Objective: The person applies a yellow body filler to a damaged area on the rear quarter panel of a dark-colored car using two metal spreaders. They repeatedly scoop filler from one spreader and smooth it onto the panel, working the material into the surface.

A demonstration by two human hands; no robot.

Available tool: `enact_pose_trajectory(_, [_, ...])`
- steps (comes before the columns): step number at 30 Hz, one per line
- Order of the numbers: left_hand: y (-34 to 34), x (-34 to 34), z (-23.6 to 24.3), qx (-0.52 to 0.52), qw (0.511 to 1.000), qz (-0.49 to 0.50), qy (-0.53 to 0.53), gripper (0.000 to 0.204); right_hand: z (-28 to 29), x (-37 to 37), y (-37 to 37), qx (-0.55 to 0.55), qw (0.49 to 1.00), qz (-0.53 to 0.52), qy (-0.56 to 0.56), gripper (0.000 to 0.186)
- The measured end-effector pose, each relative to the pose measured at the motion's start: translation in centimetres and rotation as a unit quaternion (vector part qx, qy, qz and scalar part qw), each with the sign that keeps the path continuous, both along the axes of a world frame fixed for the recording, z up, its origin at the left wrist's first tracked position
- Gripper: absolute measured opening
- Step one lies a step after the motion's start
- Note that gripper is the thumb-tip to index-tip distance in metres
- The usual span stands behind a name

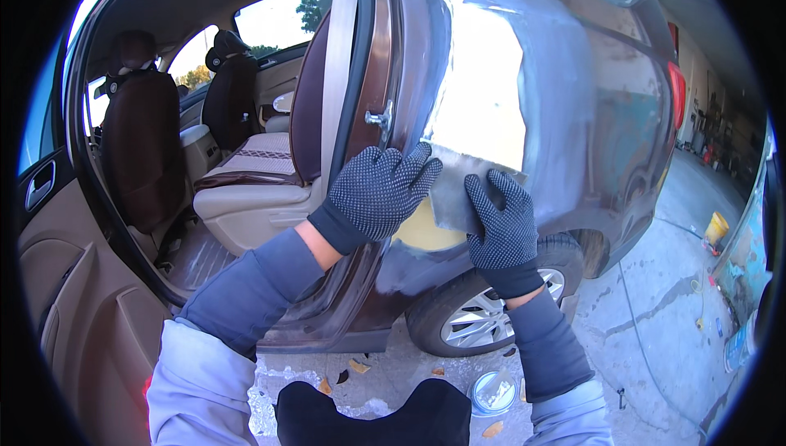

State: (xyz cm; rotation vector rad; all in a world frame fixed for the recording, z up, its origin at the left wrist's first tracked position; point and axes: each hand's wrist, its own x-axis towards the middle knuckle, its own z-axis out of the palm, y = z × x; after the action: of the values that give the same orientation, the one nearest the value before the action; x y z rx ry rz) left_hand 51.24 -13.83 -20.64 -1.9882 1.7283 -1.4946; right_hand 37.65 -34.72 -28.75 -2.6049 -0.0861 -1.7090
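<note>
A thin grey sheet (pixel 455 192) lies at the lower edge of a bright white patch (pixel 483 78) on the brown car's rear side panel. Its exact kind is unclear. My left hand (pixel 381 188), in a dark dotted glove, has its bent fingers at the sheet's upper left edge, beside the door opening; its thumb is hidden. Gloved alike, my right hand (pixel 503 221) grips the sheet's right side, thumb and fingers raised along it. Below the sheet shows a pale yellow area (pixel 427 229) of the panel. Dull greyish, scuffed paint surrounds the white patch.
The rear door (pixel 90 307) stands open at the left, showing beige and brown seats (pixel 250 200). A metal door striker (pixel 379 119) juts beside my left hand. Below are the rear wheel (pixel 483 315) and a round tin (pixel 494 393). A hose (pixel 643 340) crosses the floor near a yellow bucket (pixel 716 227).
</note>
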Motion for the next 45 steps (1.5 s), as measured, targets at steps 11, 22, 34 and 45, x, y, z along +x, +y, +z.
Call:
enact_pose_trajectory(11, [3.0, -0.4, -3.8, 0.048, 0.998, 0.027, 0.04, 0.046, -4.5, -0.2, 3.5, 0.032, 0.999, -0.006, 0.031, 0.07])
enact_pose_trajectory(22, [6.5, 0.2, -10.3, 0.049, 0.992, 0.002, 0.118, 0.043, -10.7, -0.8, 6.9, 0.055, 0.994, 0.013, 0.089, 0.072])
enact_pose_trajectory(34, [6.9, -4.1, -8.6, 0.095, 0.99, 0.003, 0.103, 0.043, -5.5, -5.4, 5.5, -0.027, 0.993, 0.048, 0.105, 0.049])
enact_pose_trajectory(45, [-3.4, -2.0, 11.8, -0.182, 0.979, -0.023, -0.095, 0.024, 16.2, 0.3, -4.5, -0.177, 0.974, 0.008, -0.141, 0.049])
